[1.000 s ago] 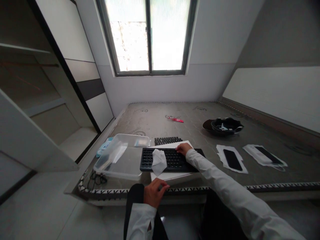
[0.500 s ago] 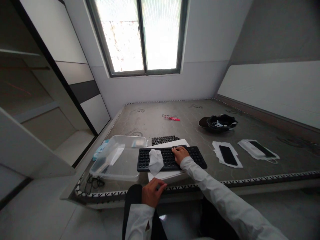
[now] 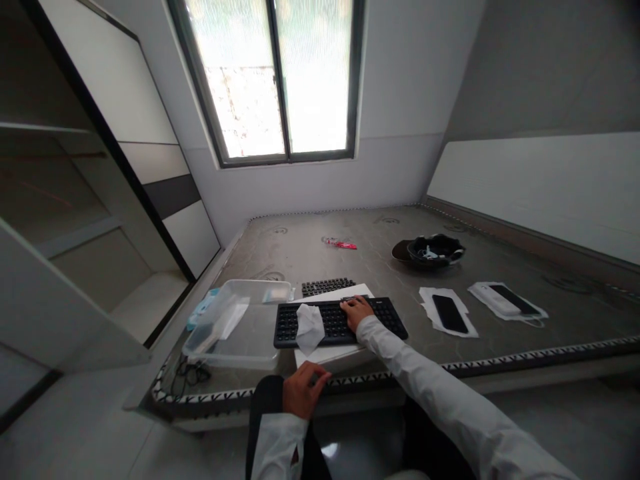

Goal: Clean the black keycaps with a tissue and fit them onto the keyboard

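Observation:
A black keyboard point(image 3: 385, 319) lies across a white box point(image 3: 307, 357) near the bed's front edge. On its left half rests a crumpled white tissue point(image 3: 310, 328). My right hand point(image 3: 357, 312) is on the keyboard right of the tissue, its fingers bent down and pressed together at the upper keys. Whatever those fingertips hold, if anything, is hidden. My left hand point(image 3: 305, 390) rests at my left knee in front of the box, apart from the keyboard. Its fingers are curled toward the thumb; anything between them is too small to name. Behind the box sits a panel of black keys point(image 3: 327, 286).
A clear plastic bin point(image 3: 250, 363) stands left of the keyboard, a dark cable point(image 3: 190, 375) before it. Farther back lie a red packet point(image 3: 343, 245) and a dark cap point(image 3: 435, 252). To the right, two phones point(image 3: 450, 313) point(image 3: 515, 299) lie on white sheets.
The camera view has tilted and shifted slightly, so the scene sits a little lower and farther left. Both hands keep nearly the same places relative to the keyboard and knee.

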Motion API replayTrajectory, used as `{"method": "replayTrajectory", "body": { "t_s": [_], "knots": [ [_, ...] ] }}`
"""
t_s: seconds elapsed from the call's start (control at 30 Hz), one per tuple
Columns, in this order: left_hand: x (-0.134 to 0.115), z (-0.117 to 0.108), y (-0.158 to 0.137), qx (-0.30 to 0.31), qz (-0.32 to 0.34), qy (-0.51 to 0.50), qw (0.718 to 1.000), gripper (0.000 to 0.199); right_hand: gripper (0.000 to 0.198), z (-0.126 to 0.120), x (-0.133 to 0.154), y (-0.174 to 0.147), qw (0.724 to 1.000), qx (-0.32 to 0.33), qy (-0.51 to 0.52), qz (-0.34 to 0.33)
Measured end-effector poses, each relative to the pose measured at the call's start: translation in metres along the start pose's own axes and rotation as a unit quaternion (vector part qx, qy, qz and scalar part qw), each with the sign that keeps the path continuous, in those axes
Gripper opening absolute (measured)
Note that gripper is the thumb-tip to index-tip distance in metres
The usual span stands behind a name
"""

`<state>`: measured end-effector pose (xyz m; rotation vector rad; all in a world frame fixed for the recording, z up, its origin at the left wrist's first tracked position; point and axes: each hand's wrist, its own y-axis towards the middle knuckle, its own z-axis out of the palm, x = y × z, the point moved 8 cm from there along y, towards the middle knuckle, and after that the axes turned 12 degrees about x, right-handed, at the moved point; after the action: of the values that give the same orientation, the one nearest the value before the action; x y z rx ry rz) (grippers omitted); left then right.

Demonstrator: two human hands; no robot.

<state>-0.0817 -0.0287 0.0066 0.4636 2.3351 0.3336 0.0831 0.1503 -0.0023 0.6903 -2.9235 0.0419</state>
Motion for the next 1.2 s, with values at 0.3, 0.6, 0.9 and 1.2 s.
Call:
{"method": "replayTrajectory", "body": {
  "t_s": [0.3, 0.6, 0.9, 1.2],
  "knots": [
    [0.002, -0.003, -0.004, -0.022, 0.002, -0.005, 1.000, 0.022, 0.038, -0.020, -0.033, -0.013, 0.995, -0.062, 0.027, 0.072],
    [0.002, 0.000, 0.002, -0.019, 0.003, -0.016, 1.000, 0.022, 0.036, 0.002, -0.020, -0.010, 0.999, -0.029, -0.029, 0.022],
    [0.011, 0.004, 0.011, 0.016, -0.035, -0.057, 0.998, 0.023, 0.040, -0.038, -0.090, -0.003, 0.990, -0.036, 0.006, 0.138],
    [0.028, 0.006, 0.020, 0.035, -0.084, -0.140, 0.986, 0.037, 0.025, -0.039, -0.184, 0.030, 0.972, 0.050, -0.047, 0.224]
  ]
}}
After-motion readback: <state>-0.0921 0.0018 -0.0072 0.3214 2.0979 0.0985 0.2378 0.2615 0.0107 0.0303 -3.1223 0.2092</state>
